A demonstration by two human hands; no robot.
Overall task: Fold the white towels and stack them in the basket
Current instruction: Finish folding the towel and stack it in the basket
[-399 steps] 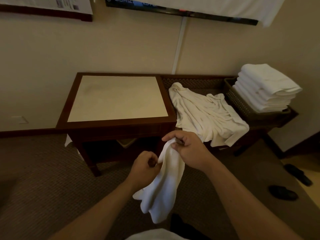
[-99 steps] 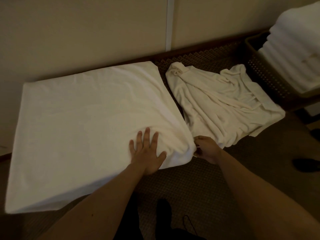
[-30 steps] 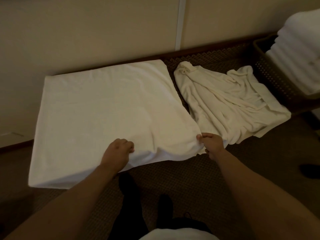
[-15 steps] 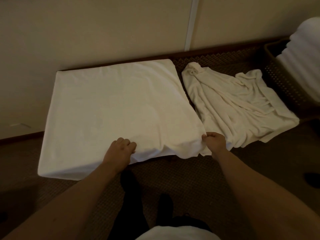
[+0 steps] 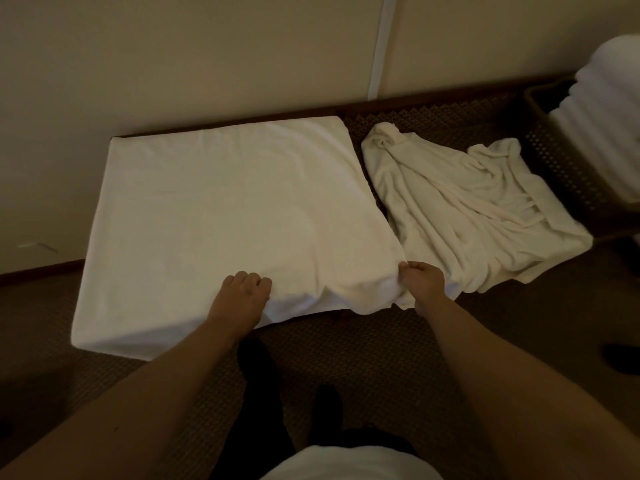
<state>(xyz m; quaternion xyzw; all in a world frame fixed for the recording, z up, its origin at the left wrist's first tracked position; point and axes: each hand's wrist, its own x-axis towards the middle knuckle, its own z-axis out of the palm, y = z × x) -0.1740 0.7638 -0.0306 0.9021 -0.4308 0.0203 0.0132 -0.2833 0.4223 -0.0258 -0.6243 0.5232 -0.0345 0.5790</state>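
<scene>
Two hands on spread towel (image 5: 228, 216) covering counter. I have left hand (image 5: 242, 292) curled gripping near edge, right hand (image 5: 420, 282) pinching near corner beside crumpled towel (image 5: 467, 216). Step judged: first fold. Next: lift edge, carry toward wall evenly. Basket (image 5: 554, 150) beyond crumpled towel.

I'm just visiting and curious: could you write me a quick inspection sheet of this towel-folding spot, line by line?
Surface: small table, top fully covered by the spread towel; a dark bench adjoins it on the right.
Job's things: spread towel lies flat; a crumpled towel lies on the bench; folded towels are stacked in the dark basket.
Clutter: nothing seen.
Hands: left hand grips the spread towel's near edge; right hand pinches its near right corner.
Cables: nothing seen; a white strip runs up the wall.
Surroundings: beige wall, patterned carpet, dark shoe at right.
</scene>
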